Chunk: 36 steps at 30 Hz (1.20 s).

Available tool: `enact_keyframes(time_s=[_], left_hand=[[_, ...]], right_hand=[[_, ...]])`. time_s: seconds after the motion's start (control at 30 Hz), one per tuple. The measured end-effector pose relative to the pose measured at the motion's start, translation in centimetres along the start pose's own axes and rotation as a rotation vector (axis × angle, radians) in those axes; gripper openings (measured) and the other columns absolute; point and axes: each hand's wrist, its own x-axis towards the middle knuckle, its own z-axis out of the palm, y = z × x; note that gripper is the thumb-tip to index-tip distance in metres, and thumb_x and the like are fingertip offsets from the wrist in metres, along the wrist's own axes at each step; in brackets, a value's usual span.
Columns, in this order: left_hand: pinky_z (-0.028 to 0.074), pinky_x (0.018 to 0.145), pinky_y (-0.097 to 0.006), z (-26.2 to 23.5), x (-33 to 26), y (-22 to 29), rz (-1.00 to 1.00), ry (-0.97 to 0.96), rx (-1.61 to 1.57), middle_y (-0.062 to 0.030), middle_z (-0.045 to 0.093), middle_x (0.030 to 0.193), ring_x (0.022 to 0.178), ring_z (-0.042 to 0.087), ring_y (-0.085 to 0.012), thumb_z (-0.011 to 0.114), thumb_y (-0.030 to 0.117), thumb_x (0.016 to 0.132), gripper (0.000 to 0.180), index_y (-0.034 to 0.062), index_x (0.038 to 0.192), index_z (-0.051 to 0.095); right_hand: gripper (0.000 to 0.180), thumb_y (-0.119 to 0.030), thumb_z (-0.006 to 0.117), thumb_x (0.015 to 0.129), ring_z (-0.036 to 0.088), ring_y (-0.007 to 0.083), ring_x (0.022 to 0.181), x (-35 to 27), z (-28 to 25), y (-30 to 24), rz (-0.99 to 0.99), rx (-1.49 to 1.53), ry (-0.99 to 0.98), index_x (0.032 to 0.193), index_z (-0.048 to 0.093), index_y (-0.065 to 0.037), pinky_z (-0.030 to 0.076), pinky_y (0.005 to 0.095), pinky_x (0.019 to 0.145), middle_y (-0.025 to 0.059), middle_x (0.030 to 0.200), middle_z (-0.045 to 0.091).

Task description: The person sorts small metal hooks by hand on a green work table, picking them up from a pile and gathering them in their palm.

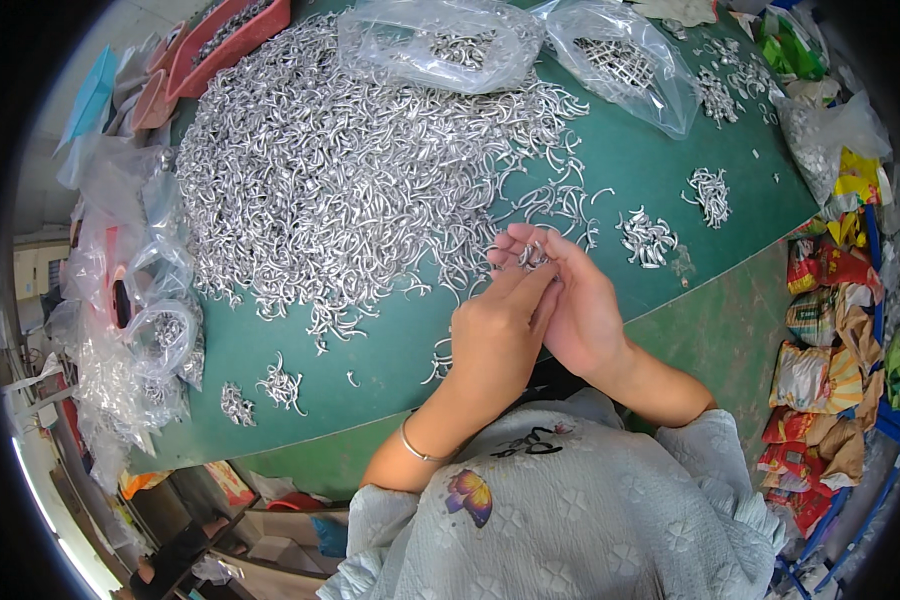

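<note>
My left hand [497, 335] and my right hand [573, 300] meet over the front of a green table [660, 170]. Between their fingertips sits a small cluster of silver metal hooks [533, 255]; both hands pinch it. A huge heap of the same curved silver hooks [340, 170] covers the table to the left and beyond my hands. Small sorted bunches of hooks [647, 238] lie just right of my right hand, another bunch [711, 193] farther right. A thin silver bangle [416, 448] circles my left wrist.
Two clear plastic bags with hooks [440, 42] [625, 60] lie at the far side. Red trays [232, 35] stand at the far left. Crumpled clear bags [130, 300] pile along the left edge. Colourful packets [830, 330] are stacked on the floor at right.
</note>
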Motion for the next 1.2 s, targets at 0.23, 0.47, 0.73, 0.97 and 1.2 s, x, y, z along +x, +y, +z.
enact_keyframes(time_s=[0.23,0.47,0.73,0.97,1.2], left_hand=[[0.036,0.041,-0.024,-1.3,0.5,-1.1,-0.361,-0.049,-0.994,-0.0052,0.053,0.065,0.047,0.045,-0.0107,0.056,0.007,0.086,0.009,-0.0016,0.086,0.057],[0.032,0.041,-0.020,-2.1,0.4,-0.9,-0.510,-0.085,-1.183,-0.0071,0.056,0.066,0.048,0.046,-0.0108,0.056,0.007,0.087,0.009,-0.0016,0.086,0.057],[0.050,0.066,-0.026,0.0,-0.3,0.3,-0.138,0.042,-0.158,-0.0115,0.067,0.083,0.070,0.064,-0.0166,0.067,-0.002,0.077,0.015,-0.0017,0.092,0.064],[0.050,0.064,-0.026,0.0,-0.3,-0.3,-0.047,0.085,-0.140,-0.0107,0.067,0.081,0.068,0.063,-0.0164,0.066,-0.003,0.078,0.015,-0.0016,0.093,0.064],[0.034,0.042,-0.019,-1.6,0.1,-1.4,-0.375,-0.060,-1.349,-0.0131,0.051,0.078,0.052,0.039,-0.0107,0.049,0.006,0.083,0.009,-0.0018,0.082,0.046]], right_hand=[[0.033,-0.026,0.041,0.097,0.051,0.0214,0.104,-0.1,-0.4,-0.5,0.030,0.078,0.043,0.112,0.051,0.001,0.039,0.0356,0.096,0.0105,0.107,0.055],[0.033,-0.026,0.042,0.096,0.051,0.0218,0.105,0.1,-0.7,-0.4,-0.012,0.111,-0.005,0.112,0.051,0.001,0.038,0.0358,0.098,0.0107,0.109,0.054],[0.035,-0.026,0.040,0.097,0.050,0.0227,0.109,-0.3,0.0,-0.2,-0.058,-0.037,0.052,0.116,0.049,0.002,0.039,0.0362,0.097,0.0115,0.112,0.054],[0.033,-0.026,0.041,0.097,0.051,0.0212,0.105,-0.3,-0.1,0.0,-0.088,-0.006,0.027,0.113,0.051,0.002,0.040,0.0358,0.095,0.0120,0.110,0.055],[0.028,-0.024,0.042,0.096,0.052,0.0178,0.096,-0.5,-0.5,0.1,0.021,0.142,0.058,0.110,0.053,-0.001,0.041,0.0333,0.088,0.0069,0.099,0.054]])
